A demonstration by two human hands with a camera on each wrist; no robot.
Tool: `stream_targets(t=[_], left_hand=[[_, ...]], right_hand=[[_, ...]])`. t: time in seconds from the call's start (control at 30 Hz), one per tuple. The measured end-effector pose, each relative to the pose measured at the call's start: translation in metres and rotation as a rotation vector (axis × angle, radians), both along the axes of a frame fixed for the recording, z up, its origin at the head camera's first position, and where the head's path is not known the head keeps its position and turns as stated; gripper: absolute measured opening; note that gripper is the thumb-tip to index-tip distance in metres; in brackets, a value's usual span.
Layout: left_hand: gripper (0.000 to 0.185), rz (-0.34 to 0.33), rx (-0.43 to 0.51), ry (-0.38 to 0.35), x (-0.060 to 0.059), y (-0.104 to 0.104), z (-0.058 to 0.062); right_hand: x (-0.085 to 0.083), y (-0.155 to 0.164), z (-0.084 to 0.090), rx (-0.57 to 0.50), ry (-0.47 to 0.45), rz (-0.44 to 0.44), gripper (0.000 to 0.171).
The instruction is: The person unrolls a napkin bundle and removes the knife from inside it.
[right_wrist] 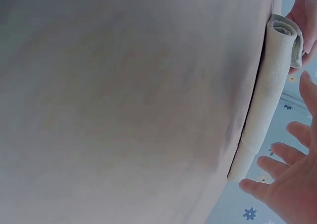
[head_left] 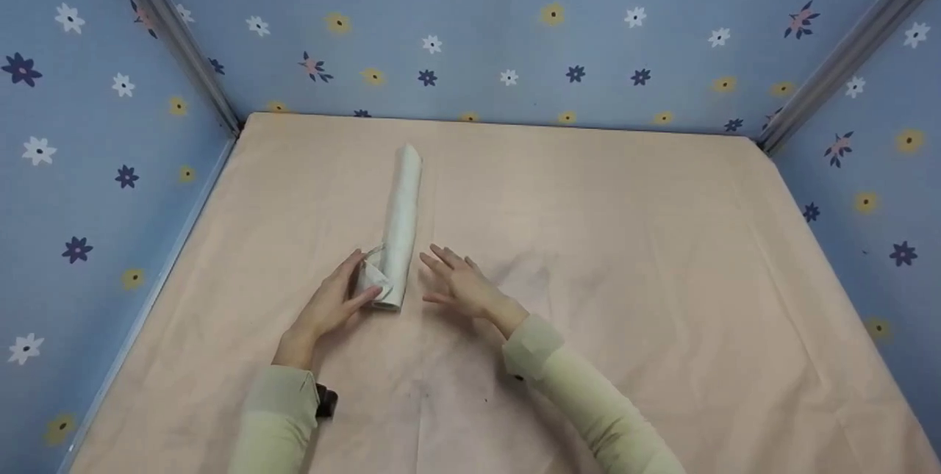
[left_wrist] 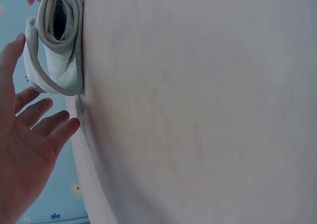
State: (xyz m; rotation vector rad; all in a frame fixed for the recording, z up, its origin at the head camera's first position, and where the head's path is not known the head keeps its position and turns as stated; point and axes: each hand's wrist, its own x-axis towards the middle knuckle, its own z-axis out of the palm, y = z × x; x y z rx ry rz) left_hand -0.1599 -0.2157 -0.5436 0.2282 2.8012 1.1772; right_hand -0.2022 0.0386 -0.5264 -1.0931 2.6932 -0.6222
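Note:
A pale, whitish-green towel (head_left: 401, 228) lies rolled into a long tube on the table, pointing away from me. Its near end shows the coiled layers (left_wrist: 59, 23), and a loose flap (left_wrist: 54, 85) of the outer layer stands out on the left side. My left hand (head_left: 331, 305) holds that flap near the close end, thumb on one side and index finger on the other, the other fingers spread. To the right of the roll, my right hand (head_left: 463, 286) hovers with its fingers spread and apart from the towel, nothing in it.
A beige cloth (head_left: 625, 253) with creases covers the table. Blue flowered panels (head_left: 470, 33) stand behind and on both sides, with grey posts (head_left: 180, 40) at the back corners. A small black object (head_left: 326, 402) shows by the left cuff.

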Motion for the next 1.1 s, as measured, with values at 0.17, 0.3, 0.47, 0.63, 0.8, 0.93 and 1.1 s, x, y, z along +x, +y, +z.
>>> stream_targets(t=[0.17, 0.3, 0.47, 0.63, 0.8, 0.93, 1.1], left_hand=[[0.085, 0.006, -0.010, -0.001, 0.001, 0.001, 0.000], [0.086, 0.007, -0.018, 0.003, 0.002, 0.003, 0.000], [0.085, 0.014, -0.029, 0.032, 0.003, 0.006, -0.001], [0.086, 0.021, -0.036, 0.058, 0.004, 0.009, -0.002], [0.087, 0.017, -0.026, 0.102, 0.006, 0.012, -0.001], [0.086, 0.023, -0.033, 0.140, 0.006, 0.014, -0.001], [0.083, 0.026, -0.044, 0.156, 0.008, 0.014, 0.000]], right_hand=[[0.000, -0.006, -0.001, 0.009, -0.004, 0.008, 0.068], [0.000, -0.011, -0.002, 0.021, -0.009, 0.007, 0.068], [0.001, -0.018, -0.002, 0.023, 0.001, 0.013, 0.069], [0.003, -0.024, -0.001, 0.013, -0.008, 0.018, 0.068], [0.005, -0.029, -0.001, 0.006, -0.019, 0.033, 0.068], [0.005, -0.033, -0.002, 0.004, 0.004, 0.041, 0.067], [0.005, -0.037, -0.006, 0.009, 0.007, 0.047, 0.066]])
